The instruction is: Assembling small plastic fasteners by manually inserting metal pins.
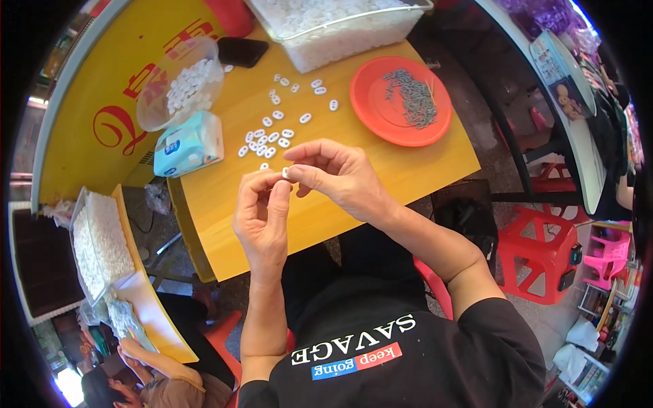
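Head view: 2 hands (264, 224) (347, 180), curled together, pinch 1 white piece (286, 173) above the table (214, 221).

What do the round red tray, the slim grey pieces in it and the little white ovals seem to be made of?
Red tray: probably plastic, smooth with a slight sheen; even colour, moulded-looking rim.
Grey pieces: possibly metal, judging by the dark grey colour; too small to be sure.
White ovals: likely hard plastic, smooth; uniform white, matching shapes.
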Action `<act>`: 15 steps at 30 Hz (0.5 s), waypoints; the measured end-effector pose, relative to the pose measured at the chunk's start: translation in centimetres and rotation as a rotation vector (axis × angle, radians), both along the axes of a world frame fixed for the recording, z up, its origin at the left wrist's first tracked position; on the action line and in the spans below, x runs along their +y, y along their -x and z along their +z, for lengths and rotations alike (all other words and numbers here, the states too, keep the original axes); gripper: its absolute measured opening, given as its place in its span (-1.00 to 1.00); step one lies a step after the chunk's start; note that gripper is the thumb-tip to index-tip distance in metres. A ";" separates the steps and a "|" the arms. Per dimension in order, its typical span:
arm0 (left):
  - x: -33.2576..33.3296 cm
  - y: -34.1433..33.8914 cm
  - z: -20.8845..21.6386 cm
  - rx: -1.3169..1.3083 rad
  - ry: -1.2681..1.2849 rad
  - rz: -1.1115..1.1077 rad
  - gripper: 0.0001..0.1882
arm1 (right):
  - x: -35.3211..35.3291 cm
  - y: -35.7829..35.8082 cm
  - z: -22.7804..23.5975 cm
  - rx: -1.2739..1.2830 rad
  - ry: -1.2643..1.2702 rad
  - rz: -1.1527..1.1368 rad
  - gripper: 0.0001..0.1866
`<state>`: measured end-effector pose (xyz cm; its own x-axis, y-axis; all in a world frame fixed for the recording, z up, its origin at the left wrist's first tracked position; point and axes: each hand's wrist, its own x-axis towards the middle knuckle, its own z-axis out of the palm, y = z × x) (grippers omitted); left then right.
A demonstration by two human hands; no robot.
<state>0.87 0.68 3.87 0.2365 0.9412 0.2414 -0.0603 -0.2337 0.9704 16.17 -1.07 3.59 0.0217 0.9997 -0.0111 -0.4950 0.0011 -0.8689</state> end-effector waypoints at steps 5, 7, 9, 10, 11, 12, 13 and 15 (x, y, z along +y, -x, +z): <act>0.1 -0.1 -1.0 -0.088 0.154 -0.073 -0.92 | -0.7 -0.5 -0.8 -0.211 -0.019 -0.026 -0.83; 0.1 -0.3 -1.6 -0.101 0.199 -0.091 -0.92 | -1.1 -0.8 -0.8 -0.398 -0.052 -0.065 -0.84; 0.0 -0.6 -2.5 -0.077 0.188 -0.082 -0.90 | -1.2 -1.3 -1.4 -0.438 -0.088 -0.092 -0.85; -0.1 -0.5 -2.8 -0.080 0.190 -0.082 -0.90 | -1.2 -1.9 -1.8 -0.545 -0.134 -0.091 -0.86; -0.2 -0.5 -3.0 -0.115 0.251 -0.092 -0.89 | -1.2 -2.6 -2.2 -0.652 -0.180 -0.090 -0.87; -0.2 -0.5 -3.4 -0.151 0.313 -0.101 -0.89 | -0.9 -3.6 -2.8 -0.755 -0.229 -0.153 -0.89; -0.2 -0.5 -3.6 -0.153 0.316 -0.099 -0.89 | -0.4 -5.0 -3.1 -0.856 -0.278 -0.215 -0.90; -0.1 -0.3 -4.3 -0.127 0.348 -0.099 -0.90 | 0.3 -8.8 -2.8 -1.134 -0.255 -0.317 -0.92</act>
<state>1.19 0.62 -0.47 0.3188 0.9462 -0.0556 -0.1905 0.1214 0.9742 25.02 -0.76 0.79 0.1362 0.9188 0.3705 0.6036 0.2196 -0.7665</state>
